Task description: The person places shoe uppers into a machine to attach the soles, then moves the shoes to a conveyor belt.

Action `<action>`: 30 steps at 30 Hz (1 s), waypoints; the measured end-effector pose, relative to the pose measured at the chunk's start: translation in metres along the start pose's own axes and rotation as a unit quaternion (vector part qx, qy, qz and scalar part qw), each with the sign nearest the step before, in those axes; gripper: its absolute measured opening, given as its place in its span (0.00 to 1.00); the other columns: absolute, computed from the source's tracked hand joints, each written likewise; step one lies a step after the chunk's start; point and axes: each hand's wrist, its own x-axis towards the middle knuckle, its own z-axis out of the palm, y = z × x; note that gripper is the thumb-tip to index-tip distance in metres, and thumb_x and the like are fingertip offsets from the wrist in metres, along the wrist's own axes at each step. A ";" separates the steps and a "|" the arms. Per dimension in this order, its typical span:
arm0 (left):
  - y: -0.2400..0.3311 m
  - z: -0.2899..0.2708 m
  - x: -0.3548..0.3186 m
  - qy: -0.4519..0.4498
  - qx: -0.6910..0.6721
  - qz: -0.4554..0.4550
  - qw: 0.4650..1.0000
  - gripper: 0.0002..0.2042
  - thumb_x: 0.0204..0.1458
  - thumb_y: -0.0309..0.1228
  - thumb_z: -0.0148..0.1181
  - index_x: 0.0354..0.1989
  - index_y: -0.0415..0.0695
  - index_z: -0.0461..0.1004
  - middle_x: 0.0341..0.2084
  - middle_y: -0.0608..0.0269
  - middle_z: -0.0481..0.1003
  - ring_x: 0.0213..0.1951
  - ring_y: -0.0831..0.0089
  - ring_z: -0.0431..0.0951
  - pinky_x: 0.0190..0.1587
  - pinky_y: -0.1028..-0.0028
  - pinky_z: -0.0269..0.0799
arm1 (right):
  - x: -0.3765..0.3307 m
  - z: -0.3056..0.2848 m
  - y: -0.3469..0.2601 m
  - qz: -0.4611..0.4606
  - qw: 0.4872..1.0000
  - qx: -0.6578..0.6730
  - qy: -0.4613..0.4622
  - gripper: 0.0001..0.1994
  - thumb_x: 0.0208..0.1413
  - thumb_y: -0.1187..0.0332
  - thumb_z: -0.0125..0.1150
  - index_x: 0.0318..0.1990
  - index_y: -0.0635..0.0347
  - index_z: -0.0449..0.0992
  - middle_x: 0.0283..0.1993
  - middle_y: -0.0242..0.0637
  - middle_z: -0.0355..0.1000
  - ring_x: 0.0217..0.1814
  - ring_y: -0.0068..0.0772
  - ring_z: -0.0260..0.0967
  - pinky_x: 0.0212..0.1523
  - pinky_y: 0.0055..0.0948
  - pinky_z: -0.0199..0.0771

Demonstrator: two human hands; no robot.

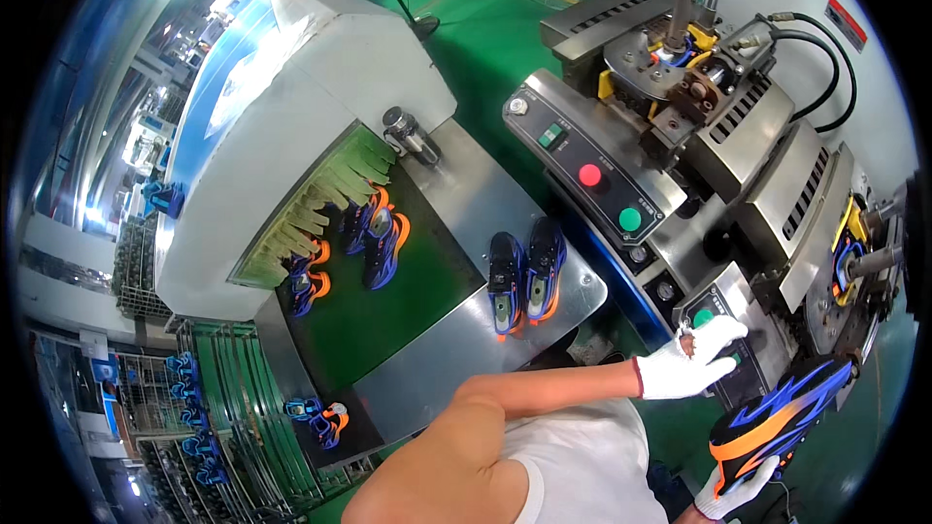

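Metal racks (243, 398) with small blue items line the far left. Next, one black, blue and orange shoe (327, 424) lies near the corner of a steel-framed conveyor, and more such sneakers (385, 247) sit on its green belt (398, 315), by a pale strip curtain (330, 199). Above the belt, a dark bottle (412, 136) stands on steel; to the right, a pair of laced sneakers (525, 277) rests side by side on the steel tabletop (427, 369). Further right, a control panel (594, 157) with red and green buttons fronts a steel machine. The white-gloved left hand (691, 359), fingers extended and loosely spread, is at a small control box (743, 378); whether it presses a button I cannot tell. Below it, the gloved right hand (743, 493) grips the lower end of a tilted black, blue and orange sneaker (777, 422), held up beside the machine.
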 end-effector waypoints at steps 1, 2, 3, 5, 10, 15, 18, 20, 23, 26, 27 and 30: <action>-0.003 -0.003 0.000 0.018 -0.056 -0.016 0.998 0.23 0.59 0.26 0.59 0.64 0.40 0.64 0.53 0.52 0.68 0.51 0.61 0.75 0.56 0.63 0.73 | 0.011 -0.010 0.002 0.025 0.999 0.016 -0.015 0.24 0.63 0.65 0.61 0.65 0.61 0.69 0.65 0.42 0.69 0.60 0.38 0.70 0.60 0.42 0.73; -0.006 -0.006 0.005 0.043 -0.049 -0.001 0.998 0.23 0.60 0.26 0.59 0.64 0.40 0.64 0.55 0.52 0.68 0.51 0.62 0.75 0.56 0.63 0.73 | 0.020 -0.022 0.008 0.051 0.998 0.036 -0.026 0.30 0.67 0.54 0.59 0.71 0.60 0.63 0.71 0.39 0.64 0.71 0.38 0.63 0.72 0.42 0.62; -0.002 -0.013 0.014 0.055 -0.045 0.014 0.997 0.23 0.60 0.26 0.59 0.64 0.40 0.65 0.55 0.52 0.68 0.51 0.62 0.75 0.56 0.63 0.73 | 0.015 -0.013 0.011 0.052 0.995 0.046 -0.065 0.28 0.68 0.54 0.58 0.70 0.59 0.64 0.71 0.38 0.66 0.70 0.37 0.64 0.71 0.42 0.64; 0.007 -0.029 0.026 0.057 -0.041 0.037 0.997 0.23 0.60 0.26 0.59 0.64 0.40 0.65 0.57 0.52 0.68 0.53 0.62 0.74 0.57 0.64 0.73 | 0.013 -0.003 0.014 0.069 0.989 0.049 -0.120 0.26 0.68 0.55 0.57 0.67 0.59 0.67 0.68 0.37 0.69 0.68 0.36 0.67 0.69 0.42 0.67; 0.014 -0.044 0.067 0.047 0.053 0.049 0.996 0.23 0.61 0.22 0.58 0.65 0.38 0.65 0.58 0.52 0.70 0.58 0.65 0.75 0.60 0.65 0.74 | 0.020 -0.051 0.052 -0.009 0.998 0.028 -0.053 0.13 0.64 0.66 0.58 0.53 0.61 0.74 0.51 0.35 0.74 0.53 0.30 0.74 0.57 0.35 0.74; 0.022 -0.018 0.131 0.000 -0.052 -0.031 0.998 0.25 0.64 0.24 0.57 0.69 0.35 0.61 0.63 0.49 0.70 0.64 0.62 0.72 0.67 0.65 0.67 | 0.000 0.027 0.013 0.019 0.992 0.105 -0.061 0.28 0.54 0.79 0.61 0.65 0.60 0.66 0.50 0.40 0.76 0.44 0.35 0.79 0.48 0.39 0.84; 0.020 0.027 0.177 -0.044 -0.034 -0.057 0.997 0.26 0.64 0.30 0.59 0.68 0.35 0.63 0.62 0.47 0.71 0.63 0.60 0.73 0.66 0.65 0.68 | -0.002 -0.009 0.011 -0.025 0.998 0.027 -0.048 0.27 0.53 0.77 0.64 0.63 0.61 0.68 0.48 0.34 0.76 0.43 0.26 0.77 0.44 0.31 0.81; 0.006 0.057 0.207 -0.069 0.040 -0.051 0.996 0.27 0.63 0.33 0.61 0.67 0.34 0.64 0.61 0.45 0.73 0.62 0.59 0.74 0.65 0.65 0.69 | -0.006 -0.036 0.010 -0.005 1.000 -0.021 -0.004 0.25 0.50 0.77 0.68 0.58 0.65 0.71 0.41 0.32 0.77 0.35 0.21 0.74 0.34 0.26 0.76; -0.029 0.113 0.245 -0.062 0.122 -0.083 0.987 0.32 0.59 0.42 0.64 0.65 0.32 0.65 0.57 0.40 0.74 0.59 0.53 0.76 0.63 0.63 0.70 | -0.011 -0.048 0.019 -0.054 0.998 0.007 0.040 0.25 0.46 0.75 0.72 0.53 0.69 0.72 0.28 0.33 0.76 0.21 0.23 0.71 0.20 0.24 0.70; -0.057 0.154 0.283 -0.063 0.166 -0.091 0.980 0.35 0.53 0.48 0.68 0.59 0.31 0.68 0.54 0.34 0.74 0.57 0.45 0.76 0.60 0.58 0.70 | -0.029 -0.066 0.010 0.018 0.997 -0.024 0.068 0.25 0.46 0.74 0.71 0.54 0.71 0.72 0.27 0.33 0.75 0.21 0.21 0.71 0.20 0.25 0.71; -0.058 0.171 0.293 -0.049 0.191 -0.129 0.972 0.34 0.50 0.48 0.69 0.56 0.31 0.70 0.53 0.34 0.75 0.56 0.44 0.77 0.59 0.56 0.71 | -0.032 -0.068 0.004 0.025 0.996 -0.059 0.066 0.25 0.46 0.74 0.71 0.54 0.71 0.72 0.28 0.33 0.76 0.24 0.21 0.72 0.23 0.25 0.73; -0.129 0.190 0.330 -0.013 0.289 -0.143 0.946 0.33 0.45 0.44 0.69 0.55 0.33 0.69 0.48 0.36 0.78 0.52 0.42 0.80 0.56 0.53 0.75 | -0.046 -0.072 0.011 0.034 0.997 -0.042 0.049 0.28 0.50 0.78 0.66 0.60 0.69 0.68 0.37 0.35 0.76 0.30 0.23 0.73 0.28 0.26 0.75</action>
